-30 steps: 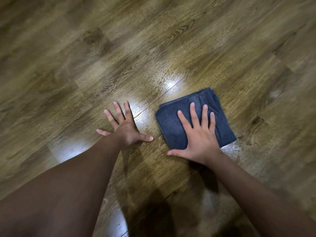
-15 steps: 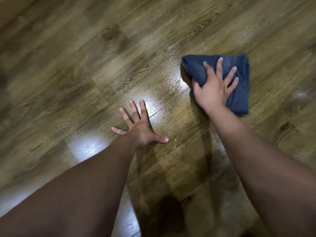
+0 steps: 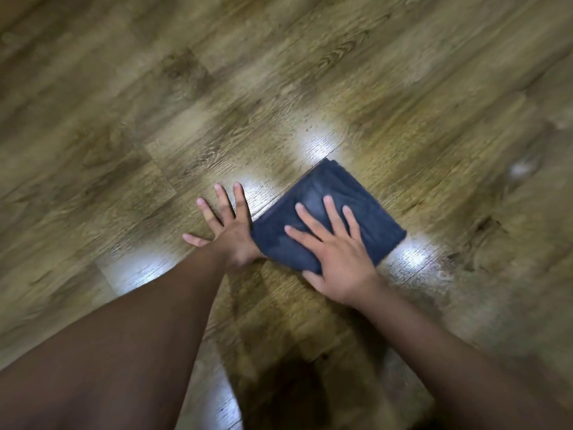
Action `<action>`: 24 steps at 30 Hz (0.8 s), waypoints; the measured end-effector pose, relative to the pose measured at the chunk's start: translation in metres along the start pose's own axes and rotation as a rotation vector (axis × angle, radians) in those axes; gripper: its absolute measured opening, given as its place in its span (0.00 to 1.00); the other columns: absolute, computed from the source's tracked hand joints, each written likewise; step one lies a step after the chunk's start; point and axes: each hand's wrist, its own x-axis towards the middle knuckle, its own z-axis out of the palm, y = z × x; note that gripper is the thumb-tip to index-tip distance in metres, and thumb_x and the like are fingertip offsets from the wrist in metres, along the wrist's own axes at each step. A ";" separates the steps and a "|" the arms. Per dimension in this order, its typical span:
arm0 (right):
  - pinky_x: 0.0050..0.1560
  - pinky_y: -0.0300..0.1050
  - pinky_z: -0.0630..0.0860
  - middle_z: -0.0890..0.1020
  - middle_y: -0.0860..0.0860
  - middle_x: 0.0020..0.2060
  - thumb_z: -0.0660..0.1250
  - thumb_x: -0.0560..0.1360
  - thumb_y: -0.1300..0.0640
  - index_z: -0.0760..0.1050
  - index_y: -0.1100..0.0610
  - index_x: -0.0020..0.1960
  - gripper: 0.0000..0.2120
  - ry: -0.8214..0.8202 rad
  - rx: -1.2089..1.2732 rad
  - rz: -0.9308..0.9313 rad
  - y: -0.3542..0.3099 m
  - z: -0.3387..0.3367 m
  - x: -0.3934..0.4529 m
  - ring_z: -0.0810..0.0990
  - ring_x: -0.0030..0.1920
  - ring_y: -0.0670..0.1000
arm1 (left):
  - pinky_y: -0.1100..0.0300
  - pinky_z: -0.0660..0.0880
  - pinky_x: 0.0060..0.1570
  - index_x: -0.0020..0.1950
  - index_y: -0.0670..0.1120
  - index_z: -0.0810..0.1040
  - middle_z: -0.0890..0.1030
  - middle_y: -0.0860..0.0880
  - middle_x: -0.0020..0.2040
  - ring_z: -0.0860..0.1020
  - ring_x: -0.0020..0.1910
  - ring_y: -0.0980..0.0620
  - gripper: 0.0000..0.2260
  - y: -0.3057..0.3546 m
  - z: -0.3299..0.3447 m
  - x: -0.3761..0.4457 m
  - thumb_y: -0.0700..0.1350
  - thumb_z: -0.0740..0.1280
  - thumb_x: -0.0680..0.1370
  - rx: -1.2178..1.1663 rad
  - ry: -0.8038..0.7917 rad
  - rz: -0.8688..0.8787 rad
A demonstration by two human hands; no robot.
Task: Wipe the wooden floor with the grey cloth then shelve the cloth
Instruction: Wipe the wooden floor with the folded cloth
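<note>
Wiping floor [image 3: 130,125] now. Right hand [image 3: 335,252] lies flat on folded cloth [image 3: 356,212], fingers spread, to press it down and slide it. Left hand [image 3: 226,228] flat on bare wood just beside cloth, fingers spread wide, likely propping body up. Cloth sits mid-floor, touching left hand. Shelf not in sight

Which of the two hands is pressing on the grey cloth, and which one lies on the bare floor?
The right hand presses flat on the grey cloth, fingers spread. The left hand rests on the wooden floor just beside it.
</note>
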 end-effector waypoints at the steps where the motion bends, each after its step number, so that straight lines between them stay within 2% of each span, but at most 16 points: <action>1: 0.78 0.66 0.42 0.51 0.46 0.82 0.66 0.69 0.40 0.61 0.42 0.78 0.39 -0.001 -0.005 -0.007 0.005 0.002 -0.011 0.42 0.81 0.62 | 0.16 0.36 0.58 0.68 0.66 0.18 0.12 0.59 0.65 0.17 0.68 0.41 0.70 0.001 0.000 0.000 0.62 0.82 0.59 0.001 0.002 -0.001; 3: 0.77 0.67 0.42 0.50 0.48 0.82 0.70 0.67 0.40 0.60 0.40 0.79 0.42 0.032 -0.007 0.071 0.020 0.000 -0.024 0.42 0.81 0.63 | 0.16 0.35 0.57 0.68 0.65 0.18 0.12 0.58 0.65 0.16 0.68 0.41 0.72 0.000 -0.002 -0.001 0.64 0.82 0.57 -0.004 -0.010 0.025; 7: 0.73 0.73 0.39 0.42 0.52 0.82 0.69 0.67 0.41 0.52 0.35 0.79 0.45 0.096 0.018 0.468 0.066 -0.022 -0.017 0.38 0.79 0.67 | 0.17 0.34 0.56 0.67 0.64 0.17 0.11 0.57 0.64 0.15 0.66 0.41 0.72 -0.002 -0.005 -0.004 0.70 0.79 0.54 -0.002 -0.043 0.048; 11: 0.72 0.76 0.39 0.45 0.51 0.82 0.69 0.71 0.47 0.55 0.38 0.79 0.40 0.193 0.140 0.764 0.111 -0.045 0.025 0.39 0.79 0.70 | 0.17 0.33 0.56 0.68 0.63 0.17 0.11 0.57 0.63 0.14 0.65 0.42 0.72 -0.001 -0.003 -0.003 0.70 0.79 0.55 -0.004 -0.037 0.053; 14: 0.72 0.77 0.36 0.45 0.50 0.83 0.66 0.73 0.47 0.57 0.39 0.79 0.36 0.265 0.222 0.930 0.119 -0.056 0.072 0.37 0.78 0.71 | 0.17 0.33 0.56 0.68 0.64 0.17 0.11 0.58 0.63 0.13 0.64 0.42 0.72 -0.003 -0.001 -0.001 0.69 0.80 0.55 -0.002 -0.027 0.060; 17: 0.71 0.78 0.36 0.44 0.47 0.82 0.65 0.74 0.48 0.58 0.39 0.79 0.35 0.282 0.217 0.948 0.109 -0.057 0.102 0.36 0.78 0.70 | 0.18 0.32 0.55 0.68 0.64 0.18 0.11 0.58 0.63 0.12 0.62 0.43 0.72 -0.005 0.000 0.001 0.70 0.79 0.54 -0.004 -0.021 0.065; 24: 0.72 0.76 0.37 0.45 0.45 0.82 0.66 0.74 0.47 0.59 0.38 0.78 0.35 0.179 0.144 0.644 0.078 -0.046 0.094 0.38 0.80 0.67 | 0.17 0.33 0.55 0.65 0.68 0.17 0.10 0.59 0.61 0.13 0.63 0.43 0.70 -0.009 0.000 0.005 0.74 0.76 0.53 0.000 -0.023 0.068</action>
